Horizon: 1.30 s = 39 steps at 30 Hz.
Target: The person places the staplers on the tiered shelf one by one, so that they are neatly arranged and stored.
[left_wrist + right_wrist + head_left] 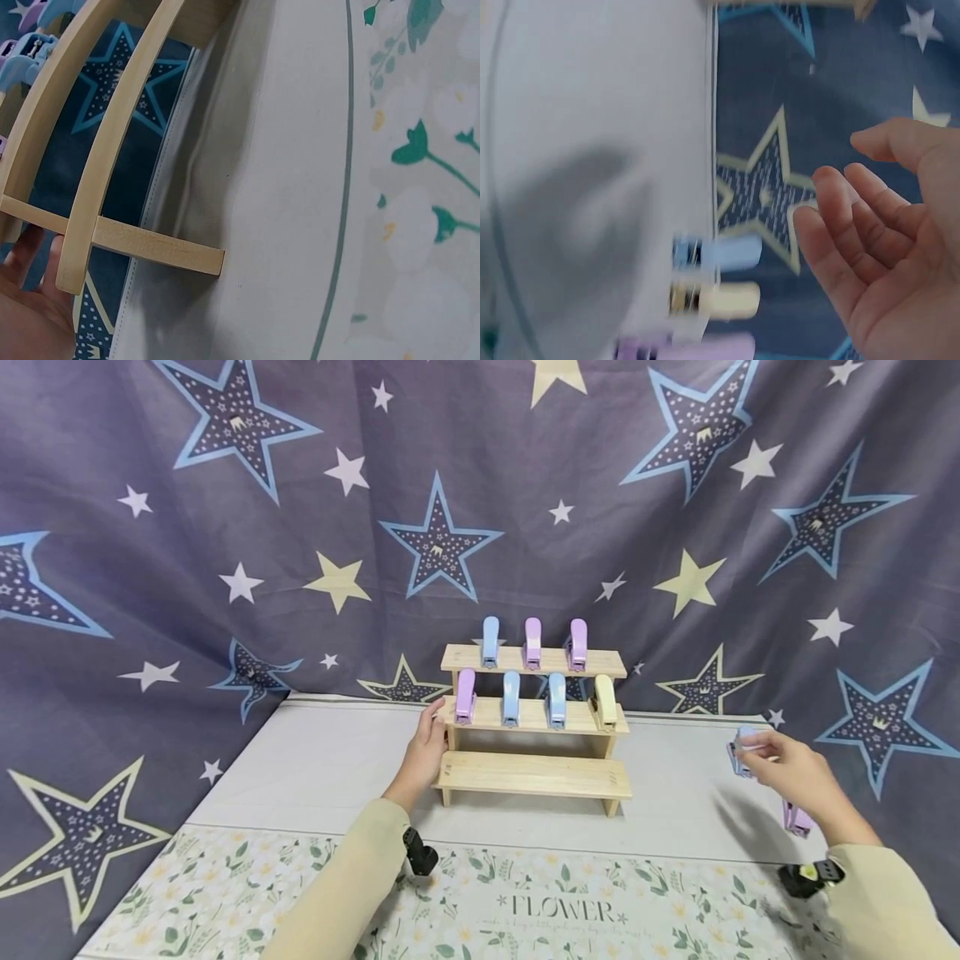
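Above the right side of the table (315,760), the right hand (795,777) is held with loosely curved fingers and the thumb spread apart from them; nothing is pinched. The blue stapler (735,253) is partly covered by the fingertips in the head view, but in the right wrist view it is seen apart from them. To its right a yellow stapler (731,300) is seen, then a purple stapler (797,820), placed nearer. The left end of the wooden rack (534,774) is touched by the left hand (426,750); its fingertips are partly hidden, so whether they are pressed together cannot be told. Seven staplers (511,697) are arranged on the two upper tiers.
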Tool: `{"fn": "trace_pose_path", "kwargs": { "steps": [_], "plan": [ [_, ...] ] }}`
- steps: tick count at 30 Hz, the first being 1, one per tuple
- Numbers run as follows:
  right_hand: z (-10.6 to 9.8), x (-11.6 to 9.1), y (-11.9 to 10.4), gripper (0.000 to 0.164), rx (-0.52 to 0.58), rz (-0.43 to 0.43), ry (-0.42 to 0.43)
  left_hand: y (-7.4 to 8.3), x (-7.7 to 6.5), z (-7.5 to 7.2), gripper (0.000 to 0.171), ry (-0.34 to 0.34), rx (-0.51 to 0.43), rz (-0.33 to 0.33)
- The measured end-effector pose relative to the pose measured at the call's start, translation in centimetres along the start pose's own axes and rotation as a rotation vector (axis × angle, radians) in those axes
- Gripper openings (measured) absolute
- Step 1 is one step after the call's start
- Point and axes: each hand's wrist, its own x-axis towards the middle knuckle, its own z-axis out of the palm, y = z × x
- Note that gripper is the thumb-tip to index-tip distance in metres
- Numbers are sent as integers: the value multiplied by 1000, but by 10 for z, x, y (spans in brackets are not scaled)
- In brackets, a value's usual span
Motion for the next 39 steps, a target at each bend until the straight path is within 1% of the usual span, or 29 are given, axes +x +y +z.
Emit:
{"fn": "trace_pose_path", "kwargs": {
  "steps": [4, 7, 9, 13, 16, 20, 22, 24, 26, 29, 31, 34, 39],
  "plan": [
    [-13, -14, 26, 50, -56, 53, -18, -2, 2, 0, 48, -6, 0, 8],
    [-21, -23, 42, 52, -72, 79, -14, -1, 1, 0, 48, -2, -3, 10],
    [-24, -27, 51, 52, -68, 92, -7, 0, 0, -1, 48, 3, -4, 7],
    [-28, -37, 68, 55, -50, 166, 9, -1, 0, -1, 48, 5, -6, 7],
    [-28, -44, 79, 61, -26, 238, 3, -2, 0, 0, 48, 4, 3, 8],
    [-26, -48, 92, 69, -5, 305, 3, 0, -1, 0, 48, 5, 1, 1],
    [-24, -48, 98, 73, 5, 329, -3, 1, 0, -1, 47, 3, -6, -2],
    [-23, -47, 102, 77, 36, 344, -34, 1, 0, -1, 47, 0, -7, 1],
    [-19, -44, 105, 82, 68, 345, -84, 1, 0, -1, 47, -3, -5, 2],
    [-13, -40, 106, 89, 143, 338, -183, 0, 1, -1, 48, -4, 1, 5],
    [-8, -39, 107, 92, 179, 341, -228, 0, 1, -1, 47, -3, -1, 4],
    [-5, -38, 108, 93, 210, 351, -255, 0, 0, 0, 47, 0, -2, 1],
    [-5, -37, 107, 90, 228, 358, -244, 0, 1, 0, 47, 5, -1, 0]
  ]
}}
